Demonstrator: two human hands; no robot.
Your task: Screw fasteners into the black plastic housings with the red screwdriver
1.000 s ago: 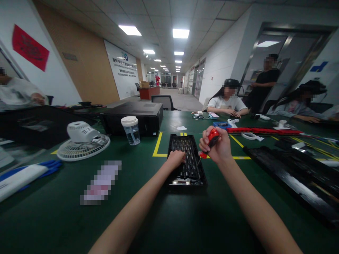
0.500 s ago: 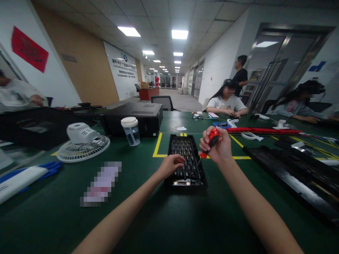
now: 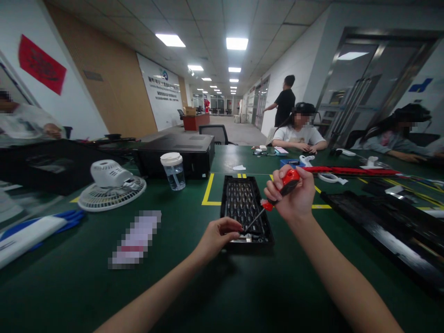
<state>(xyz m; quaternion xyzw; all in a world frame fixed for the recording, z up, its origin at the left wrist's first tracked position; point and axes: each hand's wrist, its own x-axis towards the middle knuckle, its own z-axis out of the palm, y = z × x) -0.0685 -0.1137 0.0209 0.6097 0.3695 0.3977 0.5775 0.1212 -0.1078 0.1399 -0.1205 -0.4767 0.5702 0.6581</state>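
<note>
In my right hand (image 3: 294,192) is a red and black screwdriver (image 3: 290,181), its fingers wrapped round the handle. The thin metal shaft slants down to the left, over an open black bit case (image 3: 261,194). Rows of small metal bits (image 3: 239,199) fill the case, and a few silver pieces (image 3: 249,238) lie at its near end. Close to the screwdriver's tip, at the near left of the case, my left hand (image 3: 217,238) has thumb and fingertips drawn together. What sits between those fingertips is too small to make out.
A lidded cup (image 3: 173,171), a white fan (image 3: 111,185) and a blurred-out flat object (image 3: 137,240) are on the left. Behind stands a black computer case (image 3: 176,150). Long black parts (image 3: 381,231) lie at right. Several people sit or stand around the table (image 3: 194,300).
My left hand has moved down toward the case's near end, thumb and fingers now at the screwdriver's tip. My right hand shifted slightly right with the screwdriver. A standing person in the background moved left.
</note>
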